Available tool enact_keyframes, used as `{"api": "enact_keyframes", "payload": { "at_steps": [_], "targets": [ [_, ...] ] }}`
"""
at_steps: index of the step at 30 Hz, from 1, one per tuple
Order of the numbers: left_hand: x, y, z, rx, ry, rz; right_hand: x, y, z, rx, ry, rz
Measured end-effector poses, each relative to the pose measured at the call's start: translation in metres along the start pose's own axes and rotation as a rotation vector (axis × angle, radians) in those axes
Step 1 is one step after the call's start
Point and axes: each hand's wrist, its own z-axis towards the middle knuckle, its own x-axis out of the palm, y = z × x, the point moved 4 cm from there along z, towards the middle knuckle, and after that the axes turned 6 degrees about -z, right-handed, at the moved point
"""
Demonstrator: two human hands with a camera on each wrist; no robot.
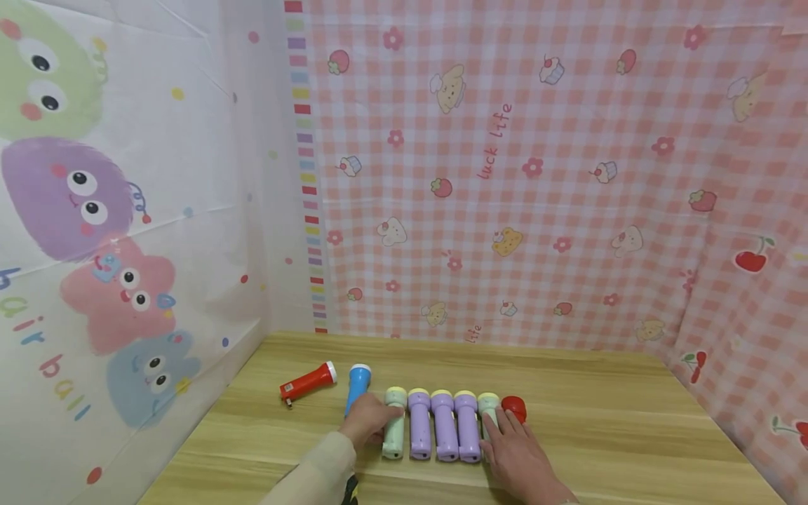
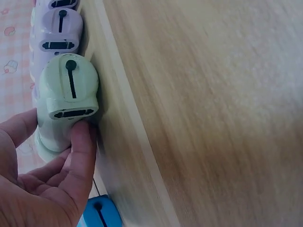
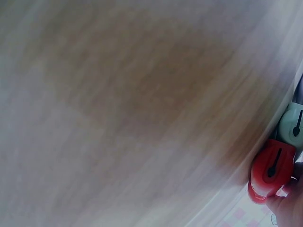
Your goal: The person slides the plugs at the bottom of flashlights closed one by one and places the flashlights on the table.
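In the head view a row of flashlights lies side by side on the table. My left hand (image 1: 366, 419) grips the pale green flashlight (image 1: 394, 435) at the left end, its thumb on one side and fingers on the other, as the left wrist view shows. Three purple flashlights (image 1: 445, 428) fill the middle. At the right end, my right hand (image 1: 520, 452) rests with extended fingers over a second pale green flashlight (image 1: 489, 402) and a red flashlight (image 1: 514, 407), covering most of both. The right wrist view shows the red flashlight's end (image 3: 272, 165) beside the green one.
A blue flashlight (image 1: 358, 381) lies just left of the row, partly behind my left hand. Farther left, another red flashlight (image 1: 309, 382) lies at a slant on the wooden table (image 1: 600, 421). Pink checked cloth (image 1: 536, 126) hangs behind, and a white printed sheet (image 1: 214, 175) hangs at left.
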Motion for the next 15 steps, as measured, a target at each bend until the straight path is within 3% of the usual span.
{"api": "enact_keyframes", "payload": {
  "at_steps": [8, 15],
  "targets": [
    [-0.001, -0.009, -0.002, 0.082, -0.038, 0.217, 0.0, 0.0, -0.001, 0.001, -0.001, 0.002],
    [-0.004, -0.016, -0.006, 0.101, -0.036, 0.224, 0.0, 0.0, 0.0, 0.0, -0.004, -0.005]
  ]
}}
